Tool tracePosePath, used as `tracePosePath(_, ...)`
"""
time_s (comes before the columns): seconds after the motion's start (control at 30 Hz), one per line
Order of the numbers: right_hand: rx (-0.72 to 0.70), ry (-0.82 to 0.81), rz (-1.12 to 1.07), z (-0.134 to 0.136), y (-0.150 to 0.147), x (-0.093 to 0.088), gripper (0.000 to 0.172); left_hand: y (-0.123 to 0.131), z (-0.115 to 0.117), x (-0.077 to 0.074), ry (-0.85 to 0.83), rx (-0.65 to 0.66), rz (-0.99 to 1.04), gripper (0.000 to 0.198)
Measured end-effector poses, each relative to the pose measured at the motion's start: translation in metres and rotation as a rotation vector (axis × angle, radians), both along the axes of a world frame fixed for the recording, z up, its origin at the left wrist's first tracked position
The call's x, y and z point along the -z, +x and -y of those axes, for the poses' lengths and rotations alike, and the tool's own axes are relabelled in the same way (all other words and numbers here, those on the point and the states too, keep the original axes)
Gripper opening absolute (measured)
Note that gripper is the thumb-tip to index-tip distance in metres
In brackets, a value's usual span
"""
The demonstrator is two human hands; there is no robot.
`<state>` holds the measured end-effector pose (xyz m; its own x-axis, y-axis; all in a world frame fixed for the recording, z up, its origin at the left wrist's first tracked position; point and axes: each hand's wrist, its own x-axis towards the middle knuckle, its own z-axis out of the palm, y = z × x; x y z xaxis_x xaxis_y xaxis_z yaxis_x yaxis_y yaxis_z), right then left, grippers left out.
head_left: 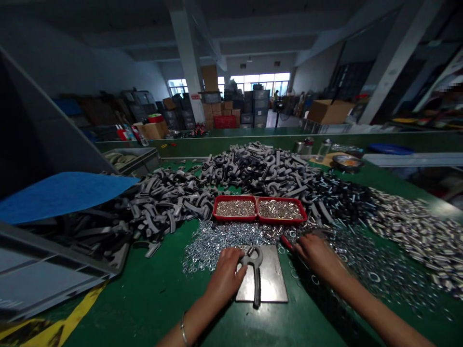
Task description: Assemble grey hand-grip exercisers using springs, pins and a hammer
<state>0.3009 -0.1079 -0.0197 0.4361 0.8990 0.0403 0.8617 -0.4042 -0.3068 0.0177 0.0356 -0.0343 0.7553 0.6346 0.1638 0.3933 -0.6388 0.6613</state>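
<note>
Looking down on a green bench mat (152,308) here, in a big warehouse room: far ahead of our hands we've got cartons (329,112), stacked crates (260,108), two pale pillars (188,62) and windows (260,82) glowing at the back.

Now the count: two hands, one steel plate (269,274), two red trays (235,208) side by side, both filled with small silver parts. Too many to count in the heaps, though: grey parts (253,168) piled beyond the trays, washers (213,248) just ahead of the left hand, and silver sleeves (415,231) well out past the right hand. A blue sheet (61,197) and a grey crate (47,274) sit off to the left of our left hand.

And the action! Our left hand (226,279) is curled tight around a grey clamp (256,258), fingers wrapped over its head, while its long handle lies down the plate, right under that hand. Our right hand (314,255) is curled too, fingertips just at a red handle (287,243), and we can't tell whether it's pinching. The plate sits between the two hands.
</note>
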Motion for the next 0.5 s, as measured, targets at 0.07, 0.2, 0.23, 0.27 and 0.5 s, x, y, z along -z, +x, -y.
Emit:
tracePosePath(0.07,0.003,-0.014,0.004,-0.017,-0.018,0.010,0.018,-0.004,0.000,0.002,0.015,0.009,-0.019,0.031)
tracePosePath(0.2,0.021,0.001,-0.043,-0.028,-0.025,0.008,0.013,-0.006,0.005,0.002,-0.019,-0.010,-0.060,0.034)
tracePosePath(0.23,0.020,0.021,-0.066,-0.028,-0.022,0.003,0.015,-0.005,0.006,0.002,-0.033,-0.004,-0.062,0.033)
tracePosePath(0.27,0.016,0.047,-0.091,-0.027,-0.020,-0.003,0.017,-0.003,0.007,0.002,-0.047,0.007,-0.060,0.033)
tracePosePath(0.5,0.032,0.405,-0.932,-0.043,-0.085,-0.011,0.029,0.000,0.011,0.012,-0.134,0.009,-0.029,0.032)
